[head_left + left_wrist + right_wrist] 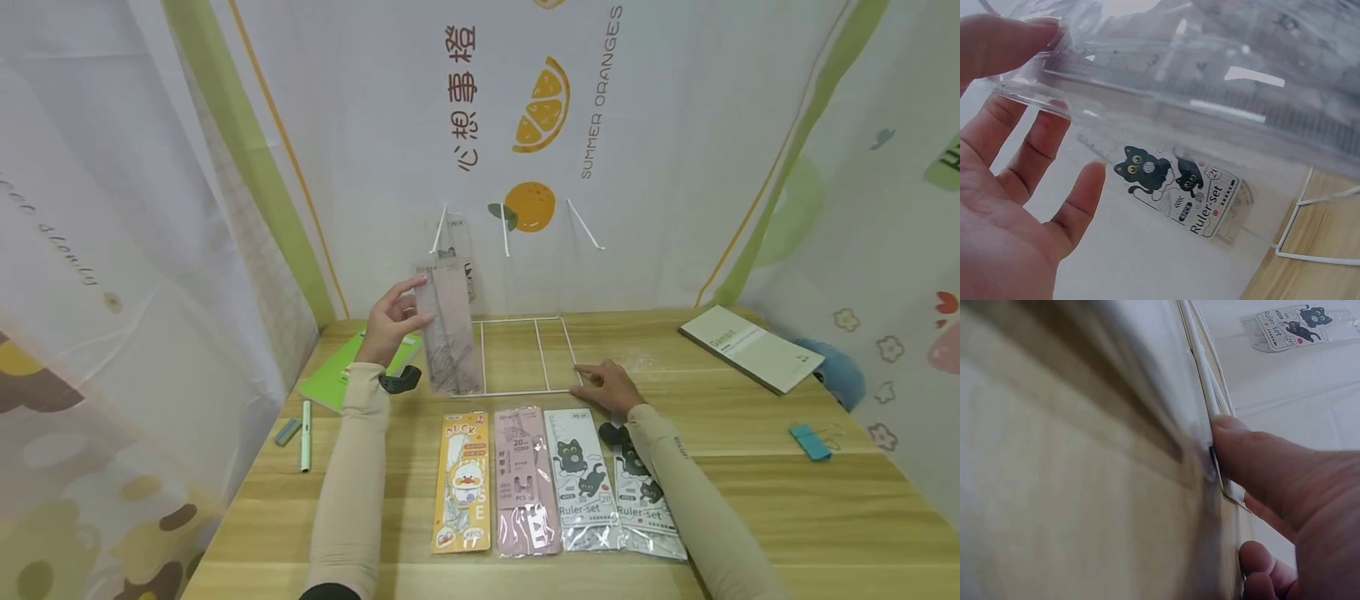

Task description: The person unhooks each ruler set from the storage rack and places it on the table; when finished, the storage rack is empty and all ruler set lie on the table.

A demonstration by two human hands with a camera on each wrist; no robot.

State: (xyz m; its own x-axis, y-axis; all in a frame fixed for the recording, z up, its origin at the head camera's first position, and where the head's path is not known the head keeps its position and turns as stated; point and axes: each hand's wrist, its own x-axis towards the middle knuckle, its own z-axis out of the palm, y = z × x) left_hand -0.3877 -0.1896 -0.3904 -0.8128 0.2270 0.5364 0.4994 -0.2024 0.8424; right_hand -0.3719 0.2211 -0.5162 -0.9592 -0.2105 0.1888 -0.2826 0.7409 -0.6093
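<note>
My left hand (393, 325) pinches a pink ruler-set pack (453, 350) in clear plastic, upright just below the left hook of a white wire display rack (517, 392). Behind it, a black-cat ruler-set pack (1154, 181) hangs near that hook. The rack's front right base corner is between the thumb and fingers of my right hand (611, 390). In front of the rack lie an orange duck pack (461, 483), another pink pack (525, 483) and two cat ruler-set packs (581, 483), the rightmost partly hidden by my right forearm.
Left on the wooden table are a green book (326, 379), a pale green pen (305, 437) and a small grey-blue block (287, 432). To the right lie a Gambit notepad (750, 348), a blue rounded object (836, 371) and a teal item (810, 442). Printed curtains surround the table.
</note>
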